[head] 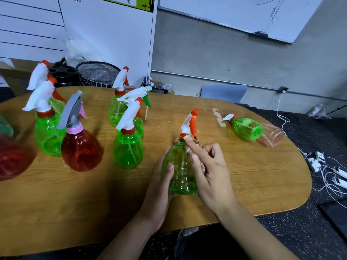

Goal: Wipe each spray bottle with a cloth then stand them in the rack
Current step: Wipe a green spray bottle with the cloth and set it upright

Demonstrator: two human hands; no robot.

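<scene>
Step in hand looks like the wipe of one green spray bottle (180,171), which stands upright near the front edge of the tabletop (253,184), at abt 6 o'clock of the whole group. Left hand (159,186) grips its body from the 9 o'clock side, thumb curled across the front. Right hand (210,171) is at the bottle's 3 o'clock side, fingers (193,147) loosely extended, index reaching up to the orange collar under the trigger head. Something small shows under the right palm, poss. a bit of cloth, but can't tell; no clear cloth in sight.

Next move, as I judge it: finish rubbing neck and body, then carry the bottle to the rack. No rack is clearly visible, so it needs locating first.

Other bottles: upright cluster of green ones plus a red bottle (80,147) at 9–11 o'clock; a green bottle lying on its side (246,128) at 2 o'clock, w/ a pale pink one beside it.

Surface: rounded wood tabletop. Room: whiteboard, grey wall, dark speckled floor w/ white cables at 3 o'clock.
</scene>
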